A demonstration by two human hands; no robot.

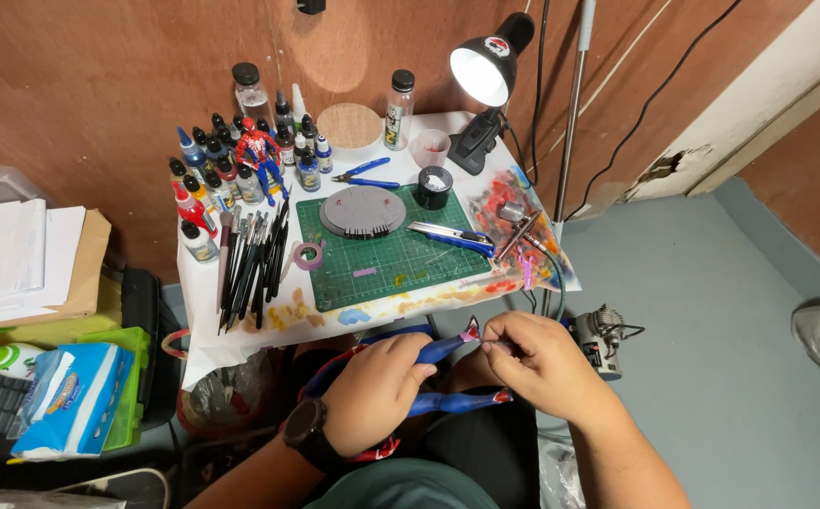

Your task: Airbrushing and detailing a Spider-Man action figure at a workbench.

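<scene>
Two hands work low, in front of the tabletop (240,349): the left hand (372,391) has its fingers wrapped round a blue and red figure part (448,351), the right hand (537,363) pinches its tip. Steady, close grip suits it. Brushes (254,264) and cutting mat (391,254) lie beyond.

Brown wall (99,57), grey floor (712,311), lit black desk lamp (485,66).

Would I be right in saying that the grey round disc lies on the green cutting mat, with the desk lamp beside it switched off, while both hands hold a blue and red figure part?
Not quite: the head view shows the desk lamp switched on, its shade glowing. The rest stands: the grey round disc lies on the green cutting mat, and the left hand and right hand hold the blue and red figure part.
</scene>
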